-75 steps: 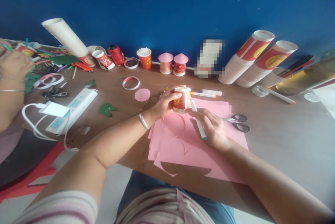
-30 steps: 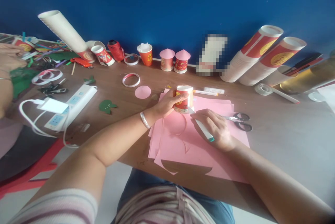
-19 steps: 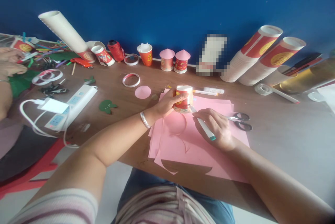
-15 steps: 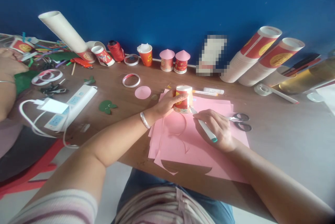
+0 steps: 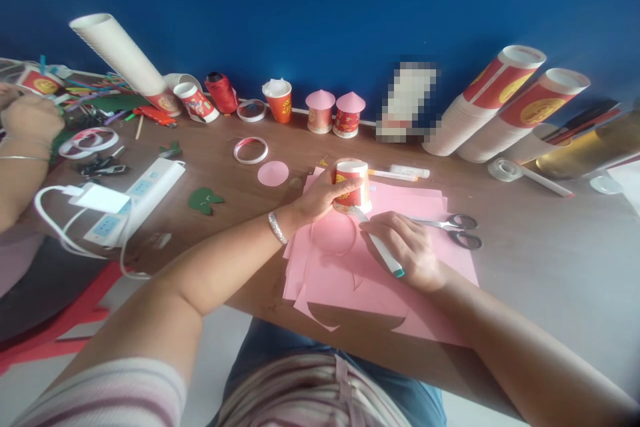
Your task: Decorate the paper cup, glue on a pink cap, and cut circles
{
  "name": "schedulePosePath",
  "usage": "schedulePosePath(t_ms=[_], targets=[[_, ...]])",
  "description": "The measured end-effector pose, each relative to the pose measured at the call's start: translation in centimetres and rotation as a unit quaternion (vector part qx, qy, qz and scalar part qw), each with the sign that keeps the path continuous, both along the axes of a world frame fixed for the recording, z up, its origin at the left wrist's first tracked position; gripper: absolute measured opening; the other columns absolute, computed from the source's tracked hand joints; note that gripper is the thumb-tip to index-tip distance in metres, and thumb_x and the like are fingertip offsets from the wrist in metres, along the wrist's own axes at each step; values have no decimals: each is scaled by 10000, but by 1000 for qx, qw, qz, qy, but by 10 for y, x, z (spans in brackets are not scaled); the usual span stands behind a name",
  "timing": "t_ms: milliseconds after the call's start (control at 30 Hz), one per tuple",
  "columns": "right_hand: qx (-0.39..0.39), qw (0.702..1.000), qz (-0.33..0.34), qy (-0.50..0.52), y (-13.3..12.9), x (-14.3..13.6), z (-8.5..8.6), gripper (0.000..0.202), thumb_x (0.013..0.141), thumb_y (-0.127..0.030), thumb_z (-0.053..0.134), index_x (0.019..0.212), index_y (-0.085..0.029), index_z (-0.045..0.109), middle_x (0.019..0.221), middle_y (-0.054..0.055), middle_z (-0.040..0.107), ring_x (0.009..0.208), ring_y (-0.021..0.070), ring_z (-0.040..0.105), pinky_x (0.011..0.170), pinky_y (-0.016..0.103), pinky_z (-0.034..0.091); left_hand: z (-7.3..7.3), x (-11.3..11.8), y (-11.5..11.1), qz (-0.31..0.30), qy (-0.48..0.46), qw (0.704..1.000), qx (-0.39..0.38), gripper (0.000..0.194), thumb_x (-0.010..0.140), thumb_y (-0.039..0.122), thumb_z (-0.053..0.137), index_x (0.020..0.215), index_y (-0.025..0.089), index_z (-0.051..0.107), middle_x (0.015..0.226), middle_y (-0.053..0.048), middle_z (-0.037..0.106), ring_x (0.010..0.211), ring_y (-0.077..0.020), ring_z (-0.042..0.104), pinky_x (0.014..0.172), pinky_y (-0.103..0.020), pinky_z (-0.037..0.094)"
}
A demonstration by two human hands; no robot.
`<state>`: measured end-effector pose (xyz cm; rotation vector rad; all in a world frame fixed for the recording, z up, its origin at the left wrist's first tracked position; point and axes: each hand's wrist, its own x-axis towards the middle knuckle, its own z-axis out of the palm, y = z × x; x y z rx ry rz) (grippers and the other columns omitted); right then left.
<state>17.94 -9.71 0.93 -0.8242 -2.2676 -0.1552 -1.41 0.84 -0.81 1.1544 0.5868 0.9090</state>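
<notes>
My left hand (image 5: 324, 195) is wrapped round a red and white paper cup (image 5: 351, 197), its thumb across the front and its white opening facing up. In my right hand (image 5: 407, 247) is a white marker (image 5: 384, 250) with a teal end, its tip at the lower part of the cup. Under both hands lie pink paper sheets (image 5: 335, 274) with rounded cut-outs along the near edge. Black-handled scissors (image 5: 463, 230) rest on the sheets by my right hand, blades partly hidden. Two more markers, one of them a white marker (image 5: 410, 171), lie behind the cup.
Two cups with pink cone tops (image 5: 349, 114) stand by the blue wall. Stacked paper cups (image 5: 465, 114) lean at right, near a tape roll (image 5: 505, 170). At left are a power strip (image 5: 145, 194), a green paper piece (image 5: 204, 200) and another person's hand (image 5: 33, 120).
My right hand and the marker have shifted slightly left along the cup's lower edge. My left hand keeps hold of the cup. At far left, the other person's hand has moved.
</notes>
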Motion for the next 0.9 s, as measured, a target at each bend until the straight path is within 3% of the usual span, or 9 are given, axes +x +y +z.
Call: schedulePosePath(t_ms=[400,700,900], targets=[[-13,1000,-7,8,0,0,-3,360,975,-52,483,1280,-182,622,1009,108,724,856,214,719,710,339,599,-3,-3,-1,-27,15,999,-17,576,851,471,797,1311,220,559,1051,-53,643,901,-180,649,718,-289,513],[-8,1000,-8,6,2,-2,0,334,984,-49,479,1257,-179,619,991,106,722,860,211,722,722,338,605,-4,0,-1,-20,17,1000,2,521,865,495,773,1268,234,573,1067,-38,651,988,-199,659,845,-336,541],[2,1000,-5,1,4,-4,3,315,984,-47,485,1248,-165,609,979,110,723,852,215,717,716,336,599,-4,-1,-1,-27,23,999,18,495,874,492,763,1254,228,586,1113,-60,662,1009,-196,650,803,-292,513]])
